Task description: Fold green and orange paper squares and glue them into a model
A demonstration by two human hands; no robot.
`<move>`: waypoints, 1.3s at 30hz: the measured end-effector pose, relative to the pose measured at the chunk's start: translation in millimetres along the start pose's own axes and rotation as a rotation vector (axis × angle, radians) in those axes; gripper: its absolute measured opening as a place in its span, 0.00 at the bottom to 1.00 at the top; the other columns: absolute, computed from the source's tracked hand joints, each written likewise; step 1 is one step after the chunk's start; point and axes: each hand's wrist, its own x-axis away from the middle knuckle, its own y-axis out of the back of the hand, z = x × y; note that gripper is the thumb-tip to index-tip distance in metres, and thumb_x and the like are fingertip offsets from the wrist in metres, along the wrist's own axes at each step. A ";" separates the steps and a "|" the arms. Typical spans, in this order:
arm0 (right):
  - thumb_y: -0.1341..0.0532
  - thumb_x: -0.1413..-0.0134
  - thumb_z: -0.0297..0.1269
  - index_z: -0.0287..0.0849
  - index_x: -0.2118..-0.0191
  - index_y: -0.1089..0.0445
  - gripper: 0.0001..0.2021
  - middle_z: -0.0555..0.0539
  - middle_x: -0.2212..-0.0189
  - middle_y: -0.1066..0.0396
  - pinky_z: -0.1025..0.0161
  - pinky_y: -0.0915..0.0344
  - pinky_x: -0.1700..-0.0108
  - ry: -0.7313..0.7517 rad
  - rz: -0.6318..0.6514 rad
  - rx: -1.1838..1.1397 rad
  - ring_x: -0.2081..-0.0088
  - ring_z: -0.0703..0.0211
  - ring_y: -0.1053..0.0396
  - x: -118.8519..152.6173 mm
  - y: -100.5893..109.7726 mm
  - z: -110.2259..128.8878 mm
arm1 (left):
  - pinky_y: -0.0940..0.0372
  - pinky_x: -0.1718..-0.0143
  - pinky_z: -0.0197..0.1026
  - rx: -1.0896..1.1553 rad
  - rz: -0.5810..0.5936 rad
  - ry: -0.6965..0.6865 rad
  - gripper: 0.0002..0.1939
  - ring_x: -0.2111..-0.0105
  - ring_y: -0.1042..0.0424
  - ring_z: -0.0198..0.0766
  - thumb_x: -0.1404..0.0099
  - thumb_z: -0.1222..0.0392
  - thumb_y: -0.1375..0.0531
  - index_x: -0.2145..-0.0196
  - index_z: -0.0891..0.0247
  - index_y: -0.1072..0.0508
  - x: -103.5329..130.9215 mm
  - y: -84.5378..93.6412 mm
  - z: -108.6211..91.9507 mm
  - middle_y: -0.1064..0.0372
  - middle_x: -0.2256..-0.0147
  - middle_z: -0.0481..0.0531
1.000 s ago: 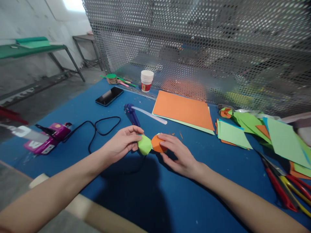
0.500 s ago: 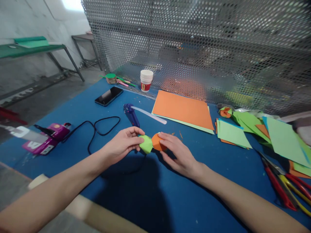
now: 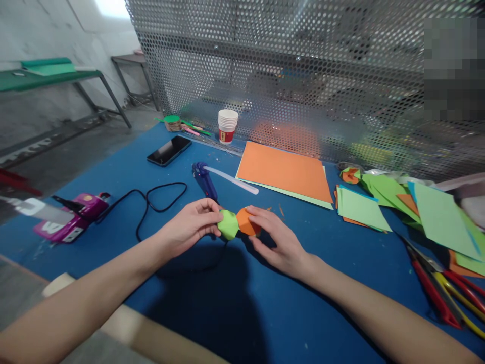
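Between thumb and fingers, my left hand [image 3: 197, 222] pinches a lime-green paper piece [image 3: 229, 225] with a rounded, many-sided outline. My right hand [image 3: 278, 237] has its fingers on an orange paper piece [image 3: 247, 223] of similar size, with a bit of green at its lower edge. The two pieces meet edge to edge; whether they are joined I cannot tell. Just behind my left hand lies a dark blue glue gun [image 3: 205, 181] with a long clear glue stick [image 3: 233, 181] out of its back.
Orange and green sheets [image 3: 284, 171] lie behind my hands. On the right are small paper squares [image 3: 359, 208] and red- and yellow-handled tools [image 3: 441, 283]. Paper cups [image 3: 227, 126] and a phone [image 3: 169, 150] stand and lie farther back. A purple power strip [image 3: 71, 217] with a black cord is left.
Almost nothing differs. Both hands keep their hold on the paper pieces, and the orange piece is turned very slightly, showing a little green beneath it.
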 end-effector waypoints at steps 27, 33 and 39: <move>0.42 0.51 0.29 0.45 0.51 0.35 0.19 0.43 0.48 0.33 0.51 0.36 0.47 -0.665 0.055 -0.392 0.48 0.56 0.34 -8.5 7.3 -13.9 | 0.34 0.73 0.36 -0.598 -0.175 -0.126 0.08 0.68 0.30 0.36 0.49 0.63 0.41 0.69 0.64 0.31 2.6 -2.3 -3.5 0.33 0.58 0.54; 0.41 0.51 0.32 0.47 0.48 0.36 0.21 0.44 0.49 0.32 0.46 0.40 0.45 -0.571 0.169 -0.203 0.48 0.53 0.35 -9.8 7.1 -15.7 | 0.44 0.77 0.34 -0.906 -0.176 -0.151 0.14 0.78 0.38 0.32 0.51 0.56 0.38 0.65 0.61 0.28 8.8 -1.7 -8.1 0.32 0.70 0.47; 0.41 0.51 0.30 0.46 0.47 0.36 0.23 0.44 0.50 0.31 0.45 0.40 0.45 -0.416 0.167 -0.068 0.49 0.51 0.34 -3.3 -3.0 -13.3 | 0.46 0.75 0.35 -0.989 -0.101 -0.207 0.12 0.78 0.38 0.33 0.49 0.62 0.40 0.64 0.60 0.27 8.4 -4.4 0.3 0.32 0.73 0.46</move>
